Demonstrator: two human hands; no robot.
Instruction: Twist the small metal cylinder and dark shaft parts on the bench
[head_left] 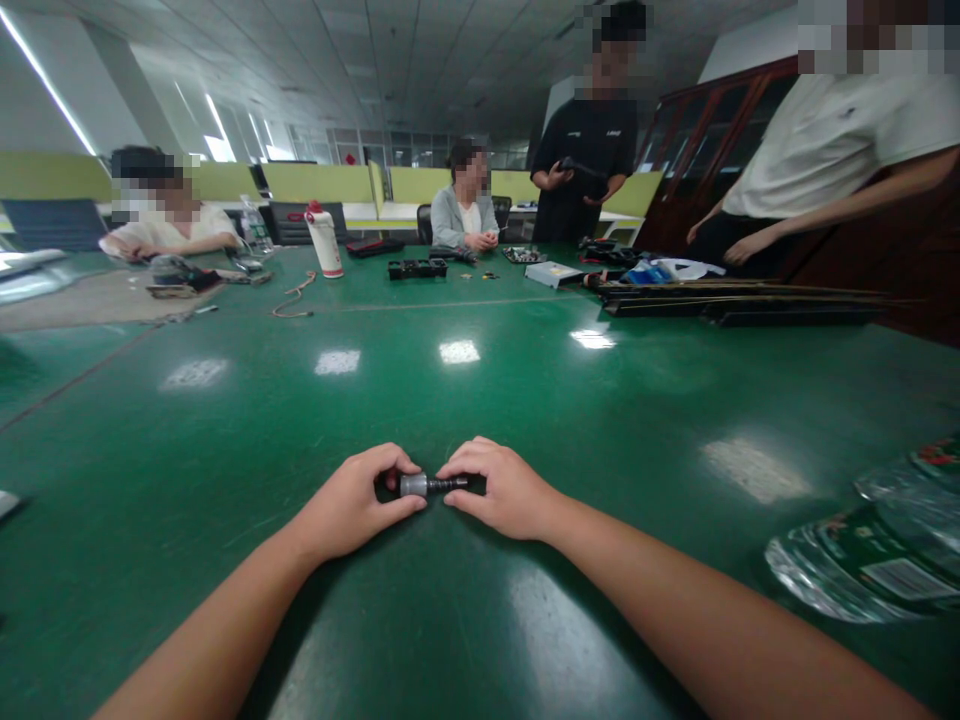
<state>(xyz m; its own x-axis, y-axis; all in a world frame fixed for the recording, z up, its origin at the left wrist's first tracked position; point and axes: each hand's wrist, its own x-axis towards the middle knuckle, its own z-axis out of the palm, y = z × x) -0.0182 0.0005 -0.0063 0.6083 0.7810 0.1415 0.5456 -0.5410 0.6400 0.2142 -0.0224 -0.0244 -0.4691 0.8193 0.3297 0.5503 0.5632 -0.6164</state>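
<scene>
A small metal part with a silver cylinder and a dark ridged shaft (416, 485) lies on the green table (375, 400), its shaft pointing right. My left hand (367, 505) curves around the silver end, thumb and fingers apart on either side of it. Around the shaft end, my right hand (499, 487) has its thumb and fingers parted, with the tip between them. Whether any fingertip touches the part is hard to tell.
Plastic bottles (862, 560) lie at the right edge. Across the table are a white bottle (325, 240), a cord (296, 298), a black frame (417, 269), a silver box (553, 274) and long black strips (750, 303). Several people are beyond the table.
</scene>
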